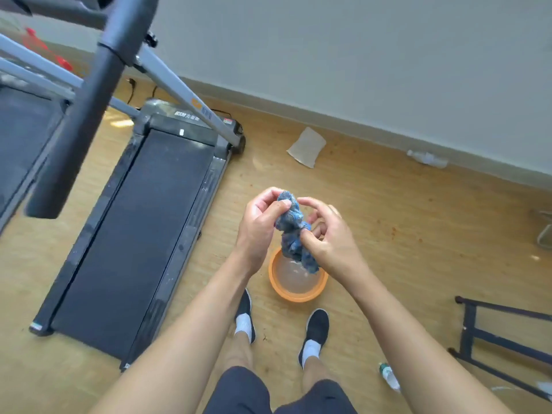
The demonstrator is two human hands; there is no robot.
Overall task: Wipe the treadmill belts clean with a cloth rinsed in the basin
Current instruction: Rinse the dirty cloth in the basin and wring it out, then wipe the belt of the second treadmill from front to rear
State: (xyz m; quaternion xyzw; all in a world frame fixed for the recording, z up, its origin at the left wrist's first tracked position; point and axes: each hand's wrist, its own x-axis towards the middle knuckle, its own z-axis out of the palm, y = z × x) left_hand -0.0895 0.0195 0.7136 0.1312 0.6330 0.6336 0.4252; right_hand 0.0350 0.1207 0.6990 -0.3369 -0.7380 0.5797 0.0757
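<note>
**Blue cloth held bunched above the orange basin**

Blue and bunched into a twisted rope, the cloth (291, 222) is held in the air between both hands. Its upper end is clamped in the left hand (258, 227), whose fingers and thumb are curled round it. Its lower part is pinched by the thumb and fingers of the right hand (333, 242), and a short tail is left hanging under that grip.

Directly below the grip, an orange basin (294, 297) with water in it is set on the wooden floor (388, 210). To the left of the grip, the dark belt (140, 231) of a treadmill is stretched along the floor. A second treadmill (21, 130) is seen further left, partly hidden by a black handlebar (86, 109) close to the camera.

Beyond the grip, a sheet of paper (307, 147) and a clear bottle (427, 158) are lying near the wall (358, 55). On the near side of the grip, two black shoes (316, 327) are planted just behind the basin. A small bottle (389, 377) and a dark metal rack (501, 339) are placed off to the right.
</note>
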